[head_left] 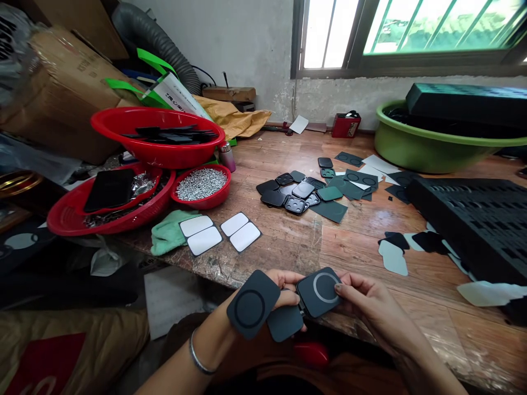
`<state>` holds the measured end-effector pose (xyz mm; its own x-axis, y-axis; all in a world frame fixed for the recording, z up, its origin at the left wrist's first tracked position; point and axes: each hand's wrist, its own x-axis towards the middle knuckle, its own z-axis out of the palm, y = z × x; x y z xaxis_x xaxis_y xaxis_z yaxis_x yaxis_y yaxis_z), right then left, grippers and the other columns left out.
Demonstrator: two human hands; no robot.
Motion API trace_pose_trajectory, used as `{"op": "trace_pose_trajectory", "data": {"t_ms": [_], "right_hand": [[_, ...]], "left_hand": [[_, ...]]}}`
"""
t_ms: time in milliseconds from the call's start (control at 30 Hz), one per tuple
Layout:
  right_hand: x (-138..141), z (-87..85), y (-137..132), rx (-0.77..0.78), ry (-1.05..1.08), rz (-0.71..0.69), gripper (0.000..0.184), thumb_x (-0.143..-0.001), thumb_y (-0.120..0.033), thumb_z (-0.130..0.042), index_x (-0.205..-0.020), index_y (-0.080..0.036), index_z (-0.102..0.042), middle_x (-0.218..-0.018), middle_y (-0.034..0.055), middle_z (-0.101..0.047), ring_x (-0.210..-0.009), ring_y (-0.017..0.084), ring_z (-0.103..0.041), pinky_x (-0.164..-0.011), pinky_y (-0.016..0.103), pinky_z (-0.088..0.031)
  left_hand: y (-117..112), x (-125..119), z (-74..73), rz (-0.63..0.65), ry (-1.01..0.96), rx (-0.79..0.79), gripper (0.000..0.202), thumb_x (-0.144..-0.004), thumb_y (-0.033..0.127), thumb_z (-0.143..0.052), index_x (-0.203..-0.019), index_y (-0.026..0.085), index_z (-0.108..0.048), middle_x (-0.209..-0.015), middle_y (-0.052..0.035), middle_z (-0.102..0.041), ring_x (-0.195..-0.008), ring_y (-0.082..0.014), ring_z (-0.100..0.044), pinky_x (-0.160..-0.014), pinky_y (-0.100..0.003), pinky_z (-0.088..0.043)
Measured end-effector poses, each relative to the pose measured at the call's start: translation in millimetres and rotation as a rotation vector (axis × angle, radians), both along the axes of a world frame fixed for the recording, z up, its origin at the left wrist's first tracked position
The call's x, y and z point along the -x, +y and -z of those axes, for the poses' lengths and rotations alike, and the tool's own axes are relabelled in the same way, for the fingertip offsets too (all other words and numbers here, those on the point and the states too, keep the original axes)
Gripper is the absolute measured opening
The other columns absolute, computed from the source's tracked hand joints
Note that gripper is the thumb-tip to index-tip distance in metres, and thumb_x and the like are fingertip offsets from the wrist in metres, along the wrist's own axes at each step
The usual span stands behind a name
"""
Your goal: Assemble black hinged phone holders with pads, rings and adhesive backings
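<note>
My left hand [288, 299] is closed around a dark foldable wireless charger [284, 323], its two rounded panels joined by a small hinge. A pale ring [315, 289] marks the panel on the right. My right hand [359, 293] pinches that panel's right edge, the thumb on its face by the ring. Across the back of my left hand and wrist lies a dark rounded sheet [249, 305] with a black ring; how it stays there is hidden. Beyond my hands, white rounded pieces on dark backing [201, 235] lie near the table's front edge, partly over a green cloth [167, 233].
Charger shells and panels [294, 192] are heaped mid-table, beside dark ringed sheets [356, 184]. Red basins stand left, including one of screws [201, 187]. A green tub [432, 151] and black foam block [473, 219] occupy the right. Loose white and black pieces [393, 257] lie nearby.
</note>
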<state>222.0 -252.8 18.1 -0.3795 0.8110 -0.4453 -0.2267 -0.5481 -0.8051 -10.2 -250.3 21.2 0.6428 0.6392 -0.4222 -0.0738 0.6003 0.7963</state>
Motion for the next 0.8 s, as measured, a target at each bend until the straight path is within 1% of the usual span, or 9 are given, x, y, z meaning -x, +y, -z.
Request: {"op": "trace_pose_trajectory", "data": {"t_ms": [133,233,333,400,467,567,667,800], "right_hand": [[1,4.3,-1,-0.018,-0.026,0.016,0.037,-0.070,-0.043,-0.079,-0.077,-0.011,-0.061,-0.091,0.0066,-0.061,-0.081,0.015,-0.059,-0.083,0.031,-0.054],[2,6.5,0,-0.022,-0.032,0.012,0.037,-0.071,-0.042,-0.078,-0.075,-0.011,-0.059,-0.089,0.0059,-0.060,-0.079,0.013,-0.059,-0.082,0.030,-0.054],[2,6.8,0,-0.030,-0.043,0.003,0.036,-0.072,-0.042,-0.077,-0.079,-0.012,-0.059,-0.089,0.0055,-0.060,-0.080,0.013,-0.058,-0.080,0.027,-0.053],[2,6.3,0,-0.043,-0.061,-0.006,0.037,-0.073,-0.043,-0.076,-0.081,-0.012,-0.060,-0.089,0.0058,-0.060,-0.079,0.013,-0.057,-0.078,0.026,-0.053],[1,5.9,0,-0.061,-0.084,-0.015,0.038,-0.073,-0.045,-0.076,-0.083,-0.012,-0.060,-0.088,0.0054,-0.059,-0.077,0.012,-0.056,-0.076,0.024,-0.052],[2,4.9,1,-0.090,-0.125,-0.010,0.040,-0.071,-0.047,-0.077,-0.078,-0.011,-0.059,-0.081,0.0033,-0.058,-0.072,0.010,-0.052,-0.071,0.019,-0.048],[5,1.5,2,-0.122,-0.161,0.014,0.044,-0.067,-0.048,-0.079,-0.070,-0.011,-0.056,-0.077,0.0027,-0.056,-0.070,0.008,-0.049,-0.066,0.016,-0.044],[8,-3.3,2,-0.141,-0.170,0.020,0.049,-0.064,-0.052,-0.078,-0.065,-0.011,-0.050,-0.085,0.0053,-0.058,-0.074,0.011,-0.051,-0.069,0.018,-0.045]], "left_hand": [[0,0,3.2,-0.014,-0.009,0.012,0.054,-0.079,0.029,-0.067,-0.130,0.020,-0.055,-0.097,-0.0114,-0.067,-0.068,-0.0216,-0.069,-0.060,-0.027,-0.054],[0,-1,-0.2,-0.019,0.003,0.019,0.050,-0.079,0.028,-0.066,-0.128,0.020,-0.056,-0.094,-0.0097,-0.067,-0.067,-0.0205,-0.069,-0.059,-0.026,-0.054],[0,-1,-4.2,-0.011,0.008,0.009,0.049,-0.080,0.027,-0.064,-0.128,0.021,-0.057,-0.089,-0.0080,-0.067,-0.066,-0.0193,-0.068,-0.059,-0.025,-0.054],[0,-1,-4.4,-0.004,0.010,-0.008,0.049,-0.081,0.027,-0.062,-0.128,0.021,-0.056,-0.092,-0.0086,-0.067,-0.066,-0.0187,-0.068,-0.060,-0.024,-0.053],[1,-1,-2.3,0.009,0.013,-0.017,0.050,-0.080,0.028,-0.062,-0.129,0.021,-0.055,-0.098,-0.0100,-0.068,-0.067,-0.0188,-0.068,-0.060,-0.024,-0.054],[2,0,2.2,0.027,0.012,-0.008,0.054,-0.079,0.031,-0.065,-0.131,0.021,-0.053,-0.105,-0.0114,-0.067,-0.071,-0.0206,-0.069,-0.063,-0.026,-0.054],[2,1,5.1,0.021,0.016,-0.003,0.056,-0.078,0.032,-0.066,-0.131,0.021,-0.053,-0.107,-0.0122,-0.067,-0.073,-0.0219,-0.069,-0.063,-0.027,-0.054],[1,0,5.7,0.005,0.034,-0.003,0.054,-0.081,0.031,-0.064,-0.132,0.019,-0.052,-0.098,-0.0124,-0.068,-0.068,-0.0202,-0.069,-0.060,-0.025,-0.053]]}}
